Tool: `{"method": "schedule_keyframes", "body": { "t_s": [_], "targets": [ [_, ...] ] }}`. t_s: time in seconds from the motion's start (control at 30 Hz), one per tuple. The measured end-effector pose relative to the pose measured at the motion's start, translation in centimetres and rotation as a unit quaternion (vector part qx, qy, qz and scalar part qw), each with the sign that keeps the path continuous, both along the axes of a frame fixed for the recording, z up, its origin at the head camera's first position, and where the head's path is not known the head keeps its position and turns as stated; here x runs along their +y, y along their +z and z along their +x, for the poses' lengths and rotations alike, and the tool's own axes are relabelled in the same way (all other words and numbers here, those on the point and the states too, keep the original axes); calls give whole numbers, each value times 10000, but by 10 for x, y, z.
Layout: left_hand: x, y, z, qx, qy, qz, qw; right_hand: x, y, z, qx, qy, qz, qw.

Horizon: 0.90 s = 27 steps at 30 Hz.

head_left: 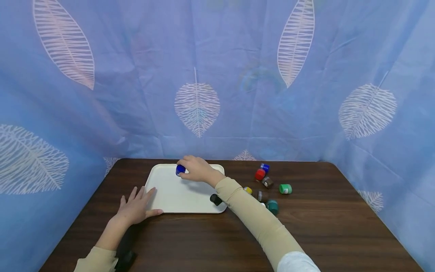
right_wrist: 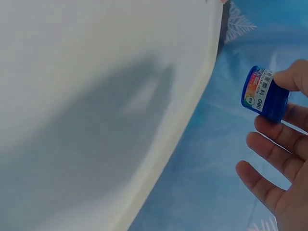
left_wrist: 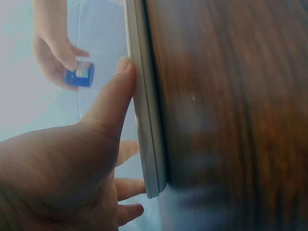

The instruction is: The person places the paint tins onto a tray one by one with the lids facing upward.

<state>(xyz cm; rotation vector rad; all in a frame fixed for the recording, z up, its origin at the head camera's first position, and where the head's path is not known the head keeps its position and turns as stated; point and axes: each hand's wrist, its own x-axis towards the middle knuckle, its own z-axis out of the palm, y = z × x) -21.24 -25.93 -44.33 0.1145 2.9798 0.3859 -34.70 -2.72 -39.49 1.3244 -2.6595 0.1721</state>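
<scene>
The person's left hand [head_left: 136,207] and right hand [head_left: 198,169] are bare; the plain beige left sleeve [head_left: 96,260] and matching right sleeve [head_left: 256,217] look creased, pale grey cloth [head_left: 297,263] topping the latter.

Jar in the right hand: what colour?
The jar is blue, with a partly white label; the right wrist view shows it best.

The dark wood-grained desk [head_left: 323,230] is being bordered on 3 sides by blue cloth [head_left: 238,124], which is being creased by soft folds and patterned with large white leaves [head_left: 197,107]. Light is being reflected faintly by the desk's surface.
</scene>
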Motion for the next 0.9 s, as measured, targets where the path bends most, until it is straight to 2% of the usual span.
{"method": "schedule_keyframes", "body": {
  "t_s": [0.3,0.63,0.9],
  "targets": [
    [0,-5,-2,-17,52,-56,10000,-34,-16,-11,30,-295,-17,9996],
    [2,-1,-1,60,51,-32,10000,-60,-32,-25,-465,-904,84,9948],
    [3,-1,1,11,133,-118,9998,-79,-51,-27,-263,-1057,412,9932]
  ]
}}
